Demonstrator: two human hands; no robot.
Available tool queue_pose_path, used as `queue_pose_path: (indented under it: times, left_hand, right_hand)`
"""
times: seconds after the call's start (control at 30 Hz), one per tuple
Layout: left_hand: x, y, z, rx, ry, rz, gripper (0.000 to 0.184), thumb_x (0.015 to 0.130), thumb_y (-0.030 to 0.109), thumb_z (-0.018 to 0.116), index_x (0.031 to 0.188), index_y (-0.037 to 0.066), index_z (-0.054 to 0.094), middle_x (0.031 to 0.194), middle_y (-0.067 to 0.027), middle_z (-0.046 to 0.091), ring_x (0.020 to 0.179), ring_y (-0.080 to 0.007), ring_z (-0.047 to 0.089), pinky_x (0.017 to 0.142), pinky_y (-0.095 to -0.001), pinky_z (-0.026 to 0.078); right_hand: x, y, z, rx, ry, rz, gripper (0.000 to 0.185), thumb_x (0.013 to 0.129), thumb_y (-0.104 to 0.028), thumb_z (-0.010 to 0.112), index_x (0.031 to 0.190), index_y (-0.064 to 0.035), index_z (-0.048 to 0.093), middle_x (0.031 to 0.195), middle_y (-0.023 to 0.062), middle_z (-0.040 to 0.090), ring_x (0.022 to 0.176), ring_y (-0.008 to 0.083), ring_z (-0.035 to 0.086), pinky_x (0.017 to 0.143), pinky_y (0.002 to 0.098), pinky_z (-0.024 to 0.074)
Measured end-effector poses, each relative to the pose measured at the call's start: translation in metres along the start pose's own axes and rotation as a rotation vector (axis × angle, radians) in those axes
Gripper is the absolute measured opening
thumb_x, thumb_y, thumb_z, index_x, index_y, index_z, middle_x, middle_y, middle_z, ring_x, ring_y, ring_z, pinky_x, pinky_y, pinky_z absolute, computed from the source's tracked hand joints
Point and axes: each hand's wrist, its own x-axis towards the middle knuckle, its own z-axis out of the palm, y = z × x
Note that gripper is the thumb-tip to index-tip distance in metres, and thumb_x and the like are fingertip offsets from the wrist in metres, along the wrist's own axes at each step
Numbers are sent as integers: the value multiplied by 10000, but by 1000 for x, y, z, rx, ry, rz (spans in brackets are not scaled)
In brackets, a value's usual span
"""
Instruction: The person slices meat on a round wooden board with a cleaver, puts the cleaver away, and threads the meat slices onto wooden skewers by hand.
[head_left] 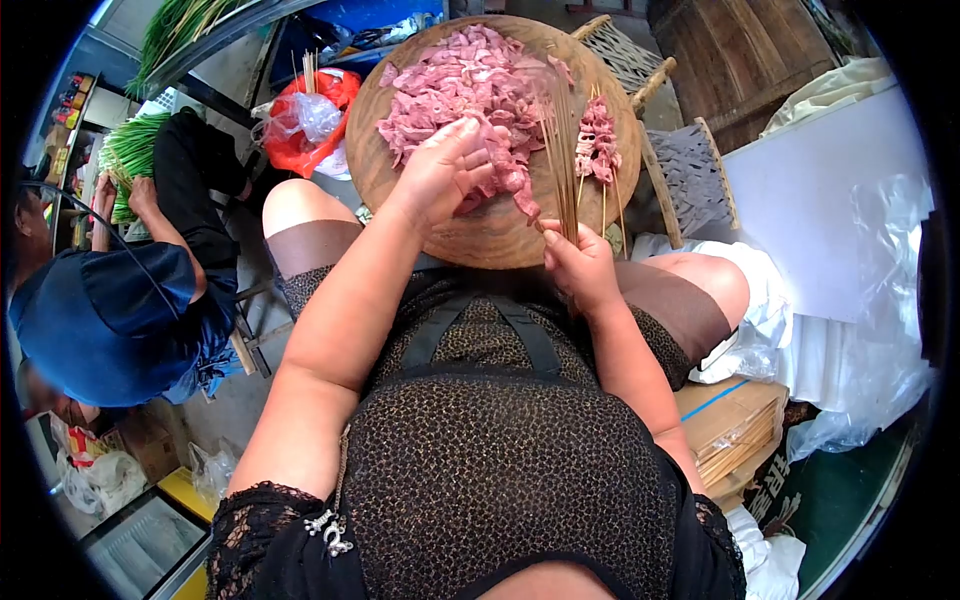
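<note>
A round wooden board (400,215) lies across my knees with a heap of sliced raw meat (440,90) on it. My left hand (445,170) is over the near side of the heap, its fingers curled at a strip of meat (512,180); the fingertips are partly hidden. My right hand (582,265) is closed round a bundle of thin skewers (562,150) that points away from me. By its thumb, a piece of meat hangs at what looks like one skewer's tip. Finished meat skewers (598,140) lie on the board's right side.
A red plastic bag (305,120) with upright sticks stands left of the board. At the left, another person in a dark blue top (110,310) holds green stalks (130,150). Woven stools (690,175) and a cardboard box of sticks (735,430) are at the right.
</note>
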Motion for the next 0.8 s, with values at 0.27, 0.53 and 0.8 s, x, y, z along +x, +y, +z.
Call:
queue_pose_path:
  times: [0.27, 0.53, 0.8]
  left_hand:
    - [7, -17, 6, -106, -22, -23, 313, 955, 155, 415, 1235, 15, 409, 1130, -174, 580, 1065, -254, 570, 836, -380, 512]
    - [1, -35, 18, -95, -90, -48, 341, 929, 119, 485, 1253, 54, 402, 1116, -145, 584, 997, -223, 599, 839, -360, 517]
    - [9, -21, 25, 220, 11, 116, 475, 893, 54, 538, 1329, 43, 349, 1154, -107, 570, 1001, -192, 594, 863, -305, 486]
  right_hand:
    - [4, 9, -2, -23, -6, -21, 236, 894, -168, 575, 1082, -26, 579, 637, -19, 527, 469, 34, 398, 432, 172, 283]
    - [4, 8, -1, 25, 62, -53, 221, 901, -164, 563, 1082, -38, 579, 630, -21, 529, 448, 32, 393, 407, 173, 287]
    - [11, 1, -5, 52, 325, -180, 288, 920, -119, 502, 1186, -11, 494, 698, 24, 551, 449, 46, 419, 380, 180, 334]
